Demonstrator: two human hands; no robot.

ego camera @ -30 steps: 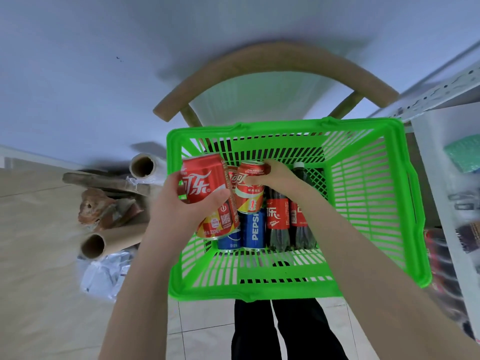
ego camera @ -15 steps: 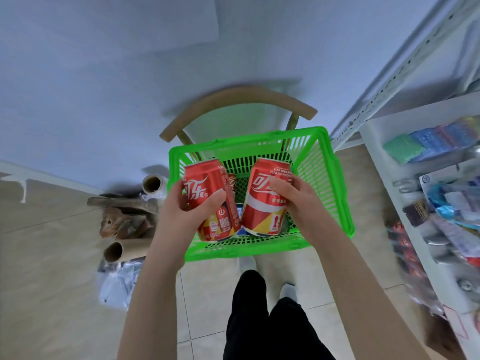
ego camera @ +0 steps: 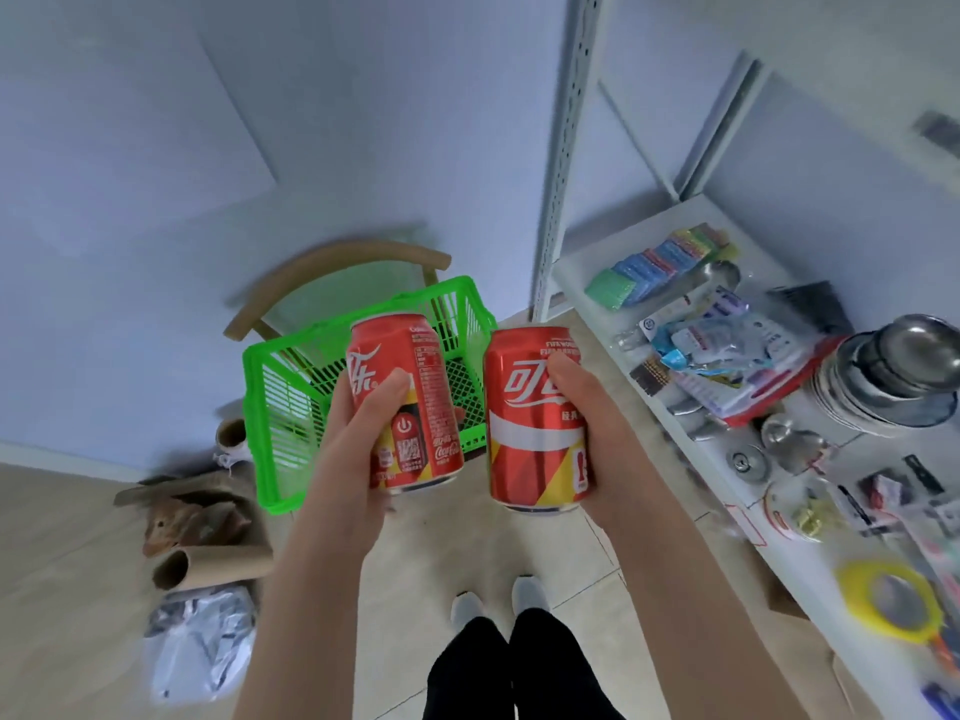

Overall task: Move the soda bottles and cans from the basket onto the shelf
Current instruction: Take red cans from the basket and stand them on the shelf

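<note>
Though apart, cans [ego camera: 530, 439] (red) within grips [ego camera: 353, 449]

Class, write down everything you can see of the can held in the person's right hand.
The right-hand can is red, metal-looking, with white Chinese characters, a white wave band, yellow and dark red wedges below and FIFA WORLD print near the top. A silvery bottom rim shows. It is held roughly upright in the air, the green basket to its left and the white shelf to its right. Only the right hand touches it, gripping its right side, thumb on the front.
</note>
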